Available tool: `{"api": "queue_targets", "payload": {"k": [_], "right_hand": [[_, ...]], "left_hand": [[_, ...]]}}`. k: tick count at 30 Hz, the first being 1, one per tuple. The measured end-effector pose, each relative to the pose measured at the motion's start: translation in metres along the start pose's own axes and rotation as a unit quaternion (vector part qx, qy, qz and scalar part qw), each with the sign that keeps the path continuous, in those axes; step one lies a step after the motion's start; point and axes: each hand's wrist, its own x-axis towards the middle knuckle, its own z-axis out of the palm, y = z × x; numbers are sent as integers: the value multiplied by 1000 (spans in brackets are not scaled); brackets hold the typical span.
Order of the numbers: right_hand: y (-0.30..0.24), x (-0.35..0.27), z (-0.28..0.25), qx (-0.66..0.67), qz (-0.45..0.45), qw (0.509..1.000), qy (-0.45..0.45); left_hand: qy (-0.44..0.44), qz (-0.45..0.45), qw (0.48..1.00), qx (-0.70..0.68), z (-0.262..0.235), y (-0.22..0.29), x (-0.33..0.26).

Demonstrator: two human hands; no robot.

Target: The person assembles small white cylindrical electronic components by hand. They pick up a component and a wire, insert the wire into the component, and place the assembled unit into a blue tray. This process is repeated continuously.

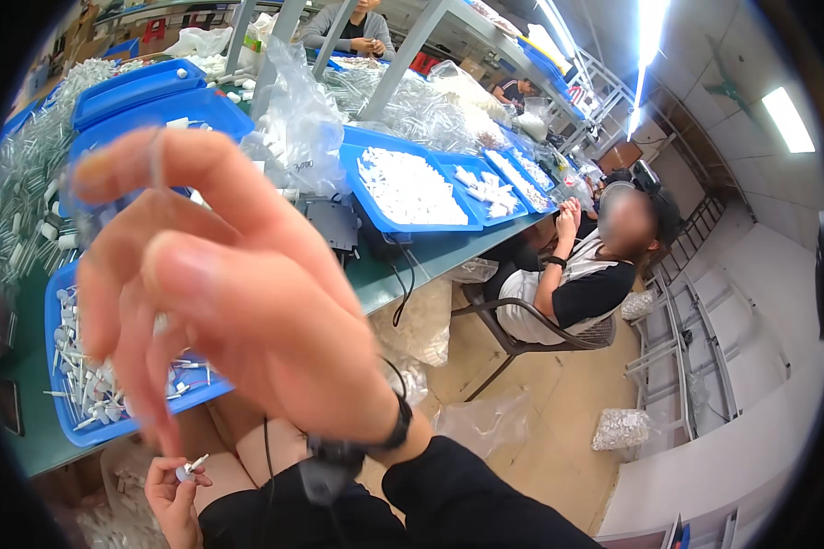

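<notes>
- Right now the person's right hand (247, 293) is hanging close in front of the camera, blurred, its fingers (156, 165) spreading loosely and gripping nothing that I can make out.
- Down by the lap, the left hand (174, 499) is pinching a small white plastic piece (192, 467) between thumb and fingertips, holding it low and away from the bench (412, 265).
- Just above that hand, a blue tray (59, 366) is sitting at the bench edge, holding a scatter of similar white and clear pieces, near enough for easy picking.
- Further along, more blue trays (403, 188) are lying in a row with white parts sorted in them, and clear plastic bags (293, 119) are piling up between them.
- A seated co-worker (586, 284) in a dark top is leaning toward the bench on the right, hands raised together.
- Another person (352, 27) is sitting at the far side.
</notes>
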Motion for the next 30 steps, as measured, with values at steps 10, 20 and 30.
{"api": "queue_targets", "payload": {"k": [10,20,30], "right_hand": [[-38,-51,68,149,-32,986,-64],[-61,-50,70,142,-36,985,-93],[-67,-14,99,144,28,986,-82]], "left_hand": [[-2,7,999,40,-2,0,-20],[20,27,999,23,-5,-21,-33],[-20,3,998,57,33,1,-28]]}}
